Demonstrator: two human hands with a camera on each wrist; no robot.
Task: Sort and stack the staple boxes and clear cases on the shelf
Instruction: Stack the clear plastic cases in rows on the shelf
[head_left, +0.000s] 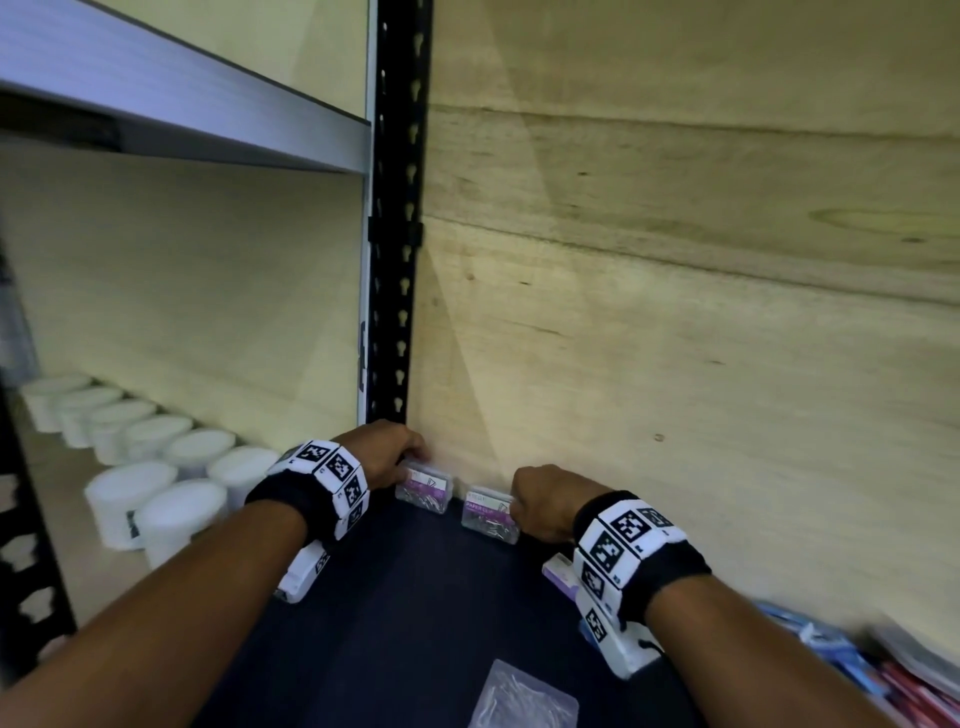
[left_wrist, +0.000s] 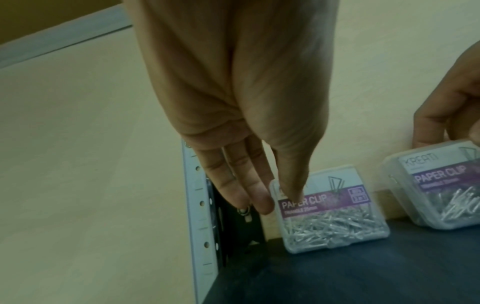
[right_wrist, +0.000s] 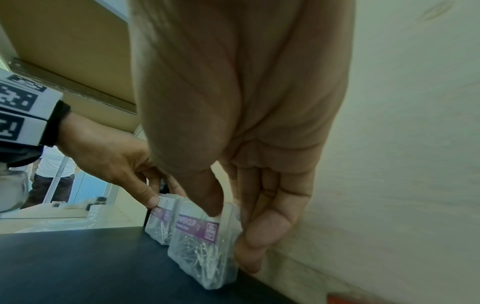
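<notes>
Two clear cases of paper clips with purple labels stand on edge on the dark shelf (head_left: 405, 613), against the wooden back wall. My left hand (left_wrist: 279, 197) pinches the top of the left case (left_wrist: 332, 216), thumb on its front and fingers behind it, close to the black corner post. My right hand (right_wrist: 233, 222) pinches the right case (right_wrist: 202, 246), thumb on the front face and fingers behind. In the head view the left case (head_left: 423, 491) and the right case (head_left: 491, 514) stand a small gap apart, the left hand (head_left: 389, 457) and right hand (head_left: 540, 499) over them.
A black perforated post (head_left: 397, 260) stands in the corner under an upper shelf (head_left: 182, 104). Several white round tubs (head_left: 156, 467) fill the bay to the left. A clear bag (head_left: 524, 696) lies near the front, a white and purple box (head_left: 558, 571) by my right wrist, coloured packs (head_left: 831, 660) at the right.
</notes>
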